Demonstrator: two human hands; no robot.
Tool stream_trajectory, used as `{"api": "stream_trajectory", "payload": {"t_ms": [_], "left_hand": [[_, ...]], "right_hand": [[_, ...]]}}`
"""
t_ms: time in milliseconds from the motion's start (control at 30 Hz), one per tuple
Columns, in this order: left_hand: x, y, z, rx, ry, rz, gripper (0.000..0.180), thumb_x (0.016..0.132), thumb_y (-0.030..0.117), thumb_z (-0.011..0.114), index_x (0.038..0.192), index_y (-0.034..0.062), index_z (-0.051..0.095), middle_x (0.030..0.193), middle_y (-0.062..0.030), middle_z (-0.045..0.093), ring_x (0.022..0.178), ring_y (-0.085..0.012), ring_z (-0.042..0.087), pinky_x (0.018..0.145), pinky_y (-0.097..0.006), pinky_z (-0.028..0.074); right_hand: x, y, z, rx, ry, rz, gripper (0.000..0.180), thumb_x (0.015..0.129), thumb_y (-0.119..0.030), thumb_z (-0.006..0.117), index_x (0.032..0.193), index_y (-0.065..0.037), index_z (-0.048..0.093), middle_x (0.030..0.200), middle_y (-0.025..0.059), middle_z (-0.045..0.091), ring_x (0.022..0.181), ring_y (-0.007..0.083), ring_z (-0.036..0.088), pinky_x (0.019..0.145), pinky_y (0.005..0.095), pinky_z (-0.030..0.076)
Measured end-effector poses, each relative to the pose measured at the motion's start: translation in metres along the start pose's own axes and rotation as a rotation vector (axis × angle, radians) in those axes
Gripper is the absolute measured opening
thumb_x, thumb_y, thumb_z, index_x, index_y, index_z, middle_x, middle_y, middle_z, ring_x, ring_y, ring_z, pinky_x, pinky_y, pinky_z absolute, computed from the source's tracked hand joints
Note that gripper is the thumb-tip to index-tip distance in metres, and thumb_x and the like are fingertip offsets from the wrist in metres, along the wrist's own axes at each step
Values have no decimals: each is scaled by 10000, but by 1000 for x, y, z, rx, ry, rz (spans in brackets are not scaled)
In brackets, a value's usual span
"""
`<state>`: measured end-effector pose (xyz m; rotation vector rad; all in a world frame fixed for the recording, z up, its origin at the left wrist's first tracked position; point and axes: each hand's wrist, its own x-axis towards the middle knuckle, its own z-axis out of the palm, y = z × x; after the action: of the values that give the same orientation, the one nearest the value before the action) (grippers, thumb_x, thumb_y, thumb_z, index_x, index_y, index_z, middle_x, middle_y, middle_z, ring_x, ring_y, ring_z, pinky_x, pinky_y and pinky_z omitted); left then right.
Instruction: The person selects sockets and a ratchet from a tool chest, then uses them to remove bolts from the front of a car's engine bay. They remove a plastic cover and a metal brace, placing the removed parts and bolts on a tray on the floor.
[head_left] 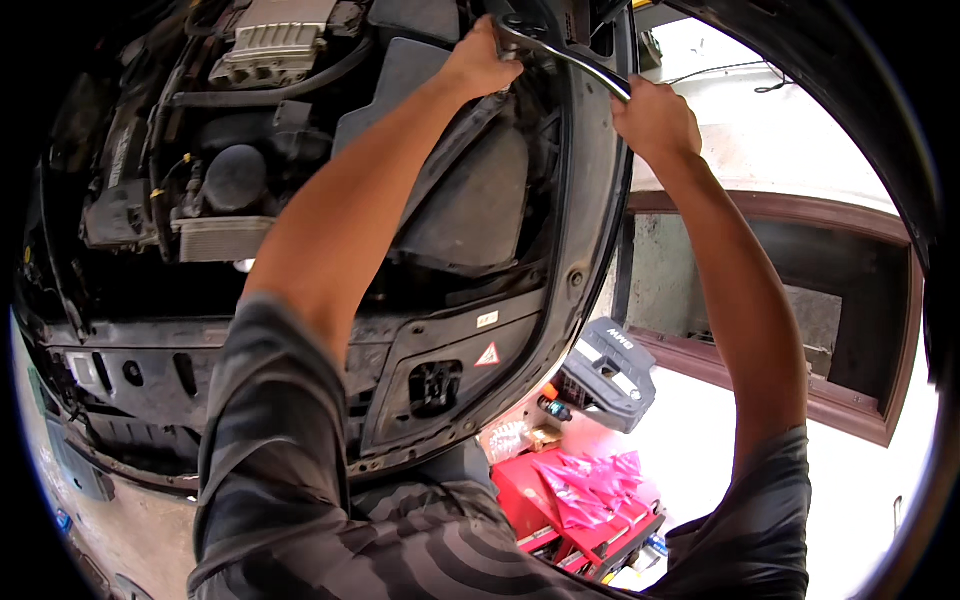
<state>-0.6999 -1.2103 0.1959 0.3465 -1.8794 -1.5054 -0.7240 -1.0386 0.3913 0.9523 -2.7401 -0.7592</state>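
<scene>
Engine bay (250,150) fills the left side, hood up, with the grey ribbed engine cover (270,45) at the top and a round black cap (235,175) below it. Moving right, the left hand (480,62) is closed around the head end of a long chrome wrench (565,55), pressed down by the bay's right edge. The wrench slants down to the right hand (655,120), which is wrapped tight round its handle end. Further right and lower, a black tool case (608,372) sits above a red toolbox (575,510) with pink rags on it.
</scene>
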Motion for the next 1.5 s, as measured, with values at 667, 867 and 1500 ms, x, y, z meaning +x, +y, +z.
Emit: {"api": "stream_trajectory", "payload": {"t_ms": [667, 867, 1500], "left_hand": [[-29, -24, 73, 144, 530, -30, 226, 873, 107, 650, 1076, 87, 553, 889, -160, 697, 867, -396, 663, 755, -467, 519], [-45, -9, 94, 334, 588, -135, 270, 881, 93, 657, 1078, 43, 481, 924, -182, 658, 884, -445, 610, 742, -511, 490], [-41, -12, 94, 328, 495, -242, 514, 839, 49, 701, 1256, 12, 403, 984, -159, 702, 930, -404, 657, 779, -442, 522]], "right_hand": [[208, 48, 35, 13, 618, -795, 169, 760, -182, 616, 845, -46, 667, 800, 196, 670, 800, 398, 653, 725, 498, 531], [259, -16, 50, 174, 609, -888, 149, 827, -180, 618, 913, -62, 648, 822, 188, 679, 809, 396, 666, 715, 495, 532], [300, -74, 61, 198, 641, -1243, 256, 827, -51, 606, 1053, -154, 671, 945, 146, 695, 921, 350, 677, 796, 485, 542]]}}
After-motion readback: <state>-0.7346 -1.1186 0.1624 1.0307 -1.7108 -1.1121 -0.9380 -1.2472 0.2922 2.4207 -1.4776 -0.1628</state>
